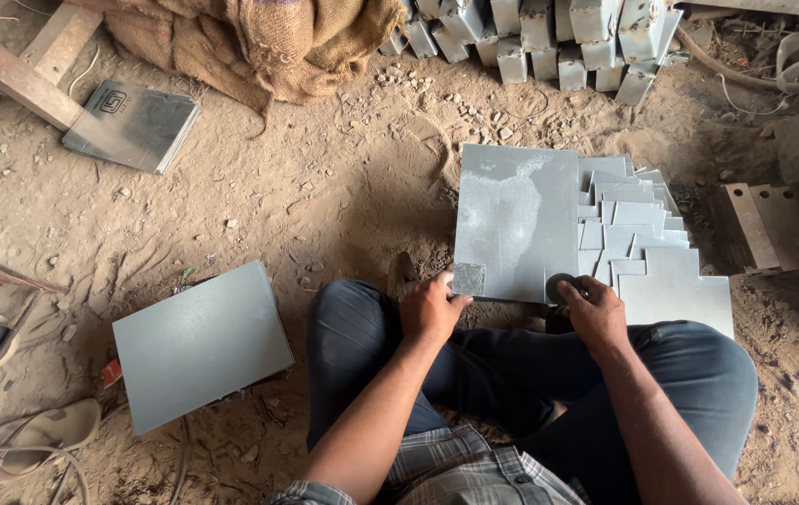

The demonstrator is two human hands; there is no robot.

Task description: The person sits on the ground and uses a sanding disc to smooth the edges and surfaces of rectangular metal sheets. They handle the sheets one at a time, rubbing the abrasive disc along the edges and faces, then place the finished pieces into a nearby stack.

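Seated on the dirt floor (343,187), left hand (429,309) pinches the grey metal sheet's (514,220) corner; right hand (594,313) grips a small dark disc (561,285) — best kept flat, sheet steadied.

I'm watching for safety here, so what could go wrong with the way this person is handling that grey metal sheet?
The left hand grips the bare near edge of the grey metal sheet; without gloves, a sharp edge could cut. The right hand presses a small dark round tool at the sheet's corner, where it might slip toward the fingers. The uneven stack of cut sheets beside it could slide.
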